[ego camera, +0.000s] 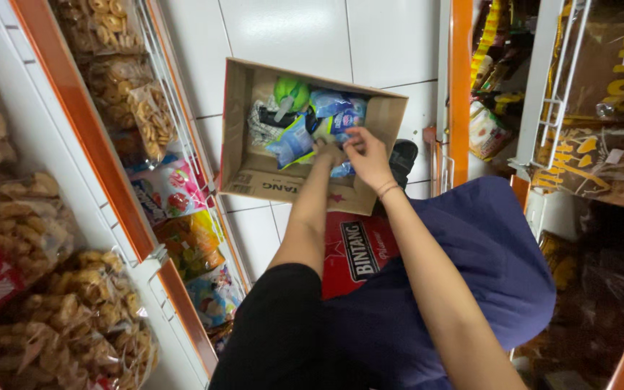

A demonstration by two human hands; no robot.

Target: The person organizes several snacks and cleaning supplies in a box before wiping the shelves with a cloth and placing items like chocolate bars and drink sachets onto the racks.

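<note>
Both hands, the left hand (328, 152) and the right hand (367, 155), reach side by side into an open cardboard box (243, 123) that stands on the tiled floor (290, 32), among the small packets (294, 141) lying inside it. Left of the hands runs a shelf rack (102, 152) with bagged snacks (153, 115) behind its wire rail. Right of the hands stands another shelf unit (460, 79) holding more bags (601, 162), and a second box (355, 249) lies just nearer than the hands, under the forearms.

You have one head-worn view, looking steeply down from close above at an open cardboard box (254, 173) on white floor tiles (290, 29), between snack shelves (95, 152).
</note>
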